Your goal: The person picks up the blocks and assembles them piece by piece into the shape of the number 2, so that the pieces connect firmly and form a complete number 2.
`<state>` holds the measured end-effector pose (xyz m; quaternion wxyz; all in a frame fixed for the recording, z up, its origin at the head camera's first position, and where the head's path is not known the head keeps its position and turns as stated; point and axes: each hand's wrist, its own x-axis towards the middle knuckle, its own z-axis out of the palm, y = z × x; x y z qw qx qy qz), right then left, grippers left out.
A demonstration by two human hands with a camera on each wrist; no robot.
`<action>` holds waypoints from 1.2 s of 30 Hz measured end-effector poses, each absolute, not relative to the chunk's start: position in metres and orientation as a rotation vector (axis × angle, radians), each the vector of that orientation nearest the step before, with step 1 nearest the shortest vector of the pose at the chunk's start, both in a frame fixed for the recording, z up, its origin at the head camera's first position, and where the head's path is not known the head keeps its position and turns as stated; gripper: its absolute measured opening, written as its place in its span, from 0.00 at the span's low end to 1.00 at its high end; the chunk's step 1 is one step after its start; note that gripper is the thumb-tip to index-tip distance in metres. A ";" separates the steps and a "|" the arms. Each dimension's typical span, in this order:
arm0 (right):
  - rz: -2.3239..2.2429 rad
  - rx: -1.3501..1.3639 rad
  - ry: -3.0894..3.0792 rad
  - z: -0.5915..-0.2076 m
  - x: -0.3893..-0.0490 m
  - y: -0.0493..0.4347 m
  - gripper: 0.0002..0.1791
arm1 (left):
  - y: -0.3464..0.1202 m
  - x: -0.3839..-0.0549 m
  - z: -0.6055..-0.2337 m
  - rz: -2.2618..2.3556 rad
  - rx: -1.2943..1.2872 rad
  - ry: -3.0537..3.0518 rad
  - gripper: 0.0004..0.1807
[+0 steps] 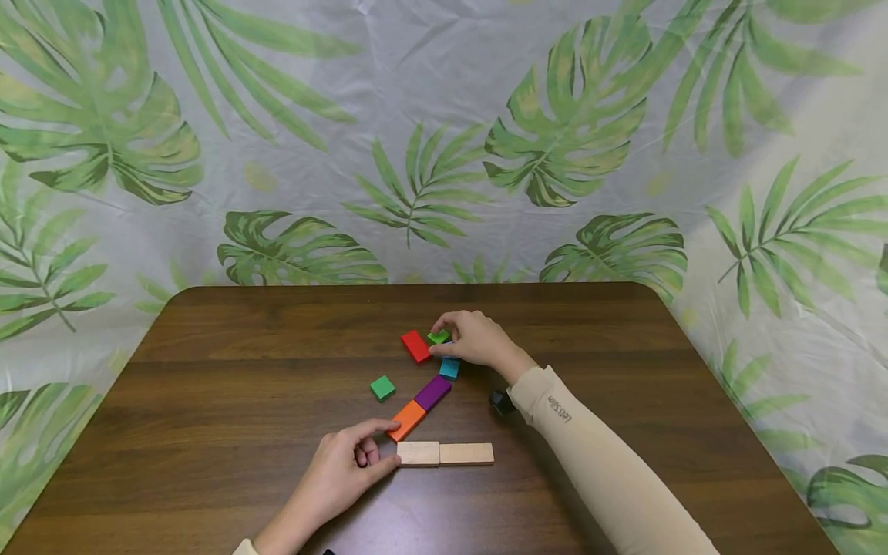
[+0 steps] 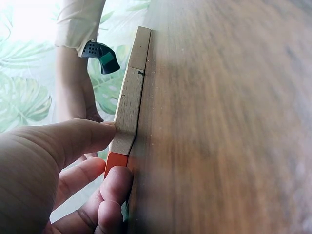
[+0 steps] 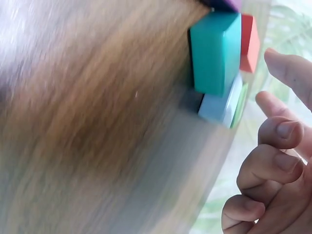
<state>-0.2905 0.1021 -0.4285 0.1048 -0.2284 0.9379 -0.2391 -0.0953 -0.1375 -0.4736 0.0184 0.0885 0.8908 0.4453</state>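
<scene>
My left hand (image 1: 344, 464) rests on the table's near side. Its thumb touches the left end of a plain wooden block (image 1: 418, 454), and its index fingertip touches an orange block (image 1: 407, 421). In the left wrist view, the thumb lies against the plain wood (image 2: 127, 105), with other fingers curled beside the orange block (image 2: 116, 160). My right hand (image 1: 477, 339) hovers over a light green block (image 1: 438, 337) and a mostly hidden blue block (image 3: 214, 107). In the right wrist view its thumb and index finger are apart, holding nothing. A teal block (image 1: 449, 368) lies just nearer.
A purple block (image 1: 433, 393) continues the line from the orange one. A red block (image 1: 416, 347) lies left of the right hand, and a green block (image 1: 382, 388) sits apart. Another plain wooden block (image 1: 467, 454) extends the near row. A patterned cloth (image 1: 430, 154) hangs behind the table.
</scene>
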 end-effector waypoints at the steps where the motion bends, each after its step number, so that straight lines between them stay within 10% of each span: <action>1: -0.698 -0.672 2.764 -0.428 -0.289 0.100 0.22 | -0.138 -0.095 -0.474 1.383 0.274 2.766 0.20; 36: -0.608 -0.747 2.738 -0.434 -0.282 0.074 0.21 | -0.138 -0.096 -0.474 1.379 0.292 2.761 0.20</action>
